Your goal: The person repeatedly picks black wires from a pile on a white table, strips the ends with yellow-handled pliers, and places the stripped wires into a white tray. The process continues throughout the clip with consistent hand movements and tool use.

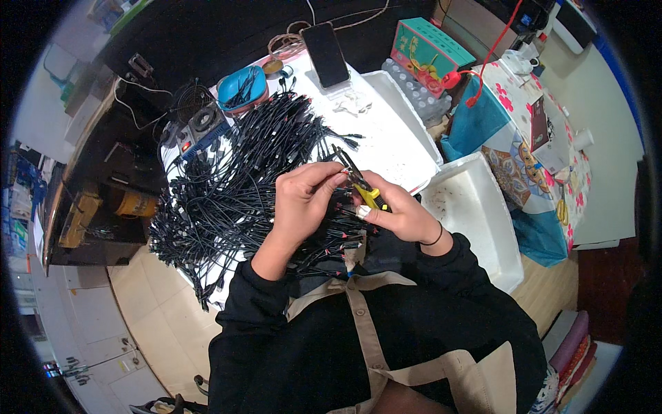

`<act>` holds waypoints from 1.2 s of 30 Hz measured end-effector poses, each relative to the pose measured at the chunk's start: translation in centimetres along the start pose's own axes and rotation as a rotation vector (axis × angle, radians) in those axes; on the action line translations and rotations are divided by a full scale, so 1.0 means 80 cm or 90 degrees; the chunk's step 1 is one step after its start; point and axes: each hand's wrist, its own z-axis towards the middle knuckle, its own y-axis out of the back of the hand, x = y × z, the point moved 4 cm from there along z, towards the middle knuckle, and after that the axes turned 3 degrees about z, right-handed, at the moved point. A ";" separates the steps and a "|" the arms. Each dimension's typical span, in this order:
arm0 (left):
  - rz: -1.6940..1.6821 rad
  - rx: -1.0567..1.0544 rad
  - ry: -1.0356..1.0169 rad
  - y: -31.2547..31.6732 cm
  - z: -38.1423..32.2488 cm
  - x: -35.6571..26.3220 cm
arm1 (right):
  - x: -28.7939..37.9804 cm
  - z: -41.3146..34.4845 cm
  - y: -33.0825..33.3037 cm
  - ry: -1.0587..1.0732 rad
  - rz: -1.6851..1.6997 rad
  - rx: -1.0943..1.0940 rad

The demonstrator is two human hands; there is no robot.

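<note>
My right hand (401, 207) is wrapped around yellow-and-black handled pliers (371, 195), possibly wire strippers, whose dark jaws point up and away from me. A white wrapping shows on that thumb. Pinched between the thumb and forefinger of my left hand (305, 194) is a thin wire end (345, 171) with red and white showing, right beside the pliers' jaws. My fingers hide most of the wire. Beneath and left of both hands spreads a large heap of black cables (222, 194), many with small connectors and some with red tips.
A blue plastic basin (223, 95) holding short black cables stands behind the heap, near a blue-cased device (204, 132) with a lit red switch. A smartphone (326, 54) leans at the back. White foam boxes (499, 227) and a flowered tablecloth (574, 171) lie to the right.
</note>
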 end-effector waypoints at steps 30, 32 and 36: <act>-0.084 0.001 0.078 -0.005 -0.012 0.005 | 0.009 -0.008 -0.007 -0.053 0.066 0.048; -0.078 0.004 0.082 -0.005 -0.011 0.003 | 0.007 -0.008 -0.006 -0.076 0.032 0.026; -0.105 0.002 0.113 -0.006 -0.012 0.000 | 0.009 -0.007 -0.005 -0.032 -0.066 -0.005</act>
